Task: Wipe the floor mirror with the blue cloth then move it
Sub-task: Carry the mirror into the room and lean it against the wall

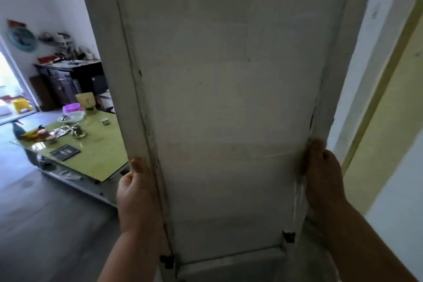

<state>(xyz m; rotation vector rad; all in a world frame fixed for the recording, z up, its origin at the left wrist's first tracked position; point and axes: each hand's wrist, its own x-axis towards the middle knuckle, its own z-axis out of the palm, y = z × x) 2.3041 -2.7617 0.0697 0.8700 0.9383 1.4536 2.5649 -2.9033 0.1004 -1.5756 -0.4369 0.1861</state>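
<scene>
Right now, a person holds a tall floor mirror [229,98] with both hands. Only its white back shows, so the glass side faces away. The back is dirty, with dark marks along the edges and near the top. The mirror stands upright, very close to the person, and fills the middle of the view.

The left hand [135,192] grips the left edge of the frame. Its thumb presses on the back, and its fingers are wrapped around the edge, out of sight. The right hand [322,181] grips the right edge the same way, with the thumb on the back and the fingers curled around the side. Both hands sit at about the same height, low on the mirror. Two small black clips [288,236] show near the bottom corners of the back.

To the left, behind the mirror, stands a low green table [96,151]. On it are bananas [29,134], a purple bowl [71,107] and some small shiny things. Farther back a dark cabinet [66,80] stands against the white wall. The floor [45,224] is grey. On the right is a pale yellow door frame [389,71]. The blue cloth cannot be seen.
</scene>
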